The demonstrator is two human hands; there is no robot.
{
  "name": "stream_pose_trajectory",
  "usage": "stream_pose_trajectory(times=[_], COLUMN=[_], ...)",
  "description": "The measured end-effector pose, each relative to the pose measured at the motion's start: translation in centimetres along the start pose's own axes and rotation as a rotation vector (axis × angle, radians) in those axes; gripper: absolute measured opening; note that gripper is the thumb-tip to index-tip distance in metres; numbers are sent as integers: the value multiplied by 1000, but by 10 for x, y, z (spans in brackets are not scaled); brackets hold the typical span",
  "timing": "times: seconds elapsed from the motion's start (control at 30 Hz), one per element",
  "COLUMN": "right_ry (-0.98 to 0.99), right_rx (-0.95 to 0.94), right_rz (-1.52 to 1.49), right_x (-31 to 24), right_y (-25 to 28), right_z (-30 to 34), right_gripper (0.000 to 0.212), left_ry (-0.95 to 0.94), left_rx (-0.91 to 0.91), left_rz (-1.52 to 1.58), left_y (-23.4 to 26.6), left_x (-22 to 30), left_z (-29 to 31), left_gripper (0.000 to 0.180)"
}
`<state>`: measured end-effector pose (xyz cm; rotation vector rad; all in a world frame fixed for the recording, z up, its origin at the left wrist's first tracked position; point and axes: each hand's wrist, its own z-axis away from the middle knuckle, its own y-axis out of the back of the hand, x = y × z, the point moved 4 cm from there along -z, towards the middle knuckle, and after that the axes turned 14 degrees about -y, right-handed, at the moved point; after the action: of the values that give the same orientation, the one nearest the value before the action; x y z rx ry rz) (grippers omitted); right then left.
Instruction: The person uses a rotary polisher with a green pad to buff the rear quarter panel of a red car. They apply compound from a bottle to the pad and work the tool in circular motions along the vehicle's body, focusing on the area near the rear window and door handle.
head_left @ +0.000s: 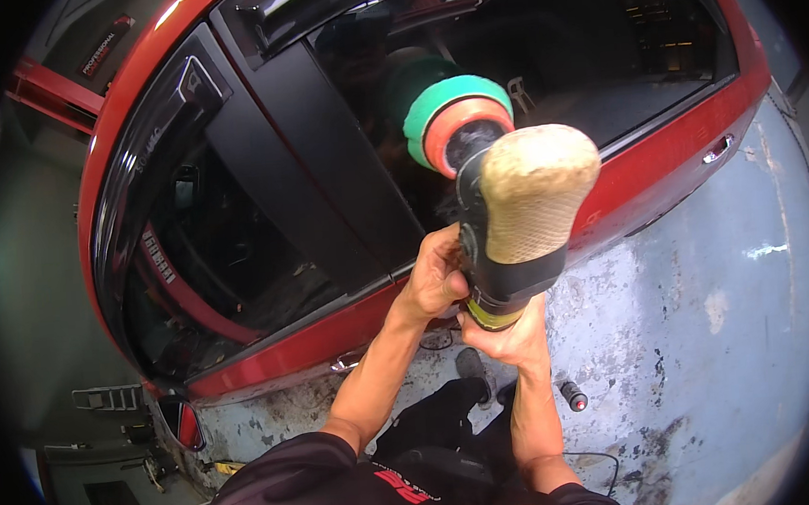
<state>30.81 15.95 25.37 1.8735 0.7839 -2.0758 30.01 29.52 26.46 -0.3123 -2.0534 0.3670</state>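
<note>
A car polisher [527,208] is held up in front of me, its pale, worn cover nearest. Its orange backing plate and green foam pad [455,95] point at the dark rear side window [595,37] of a red car [667,148]. Whether the pad touches the glass, I cannot tell. My left hand [432,277] is closed against the polisher's left side, with some fingers hidden behind it. Lower down, my right hand [513,337] wraps round the handle end near a yellow-green band.
The car's front window [229,254] and black door pillar lie to the left, a door handle [718,150] to the right. A dark bottle-like object [574,396] and a cord [612,462] are on the worn blue-grey floor [705,327]. A ladder [108,398] shows far left.
</note>
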Motion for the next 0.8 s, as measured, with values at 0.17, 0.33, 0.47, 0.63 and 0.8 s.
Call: stream_pose_trajectory(times=[0.17,0.33,0.47,0.63,0.8], right_ry=[-66,-38,-44,-87,-61], right_rx=[-7,11,-67,-135,-137], right_rz=[7,186,208,226,222], right_x=[4,5,15,1,-3], right_y=[0,12,23,33,41], right_z=[-24,-35,-37,-42,-44], right_gripper=[45,53,63,81,86], left_ry=[65,69,17,14,0], left_rx=[112,117,122,185,215], left_rz=[53,-411,-472,-455,-381], left_y=[-5,-21,-28,-34,-39], left_x=[12,15,12,6,-4], left_z=[-13,-28,-28,-24,-28], left_gripper=[106,88,65,59,59])
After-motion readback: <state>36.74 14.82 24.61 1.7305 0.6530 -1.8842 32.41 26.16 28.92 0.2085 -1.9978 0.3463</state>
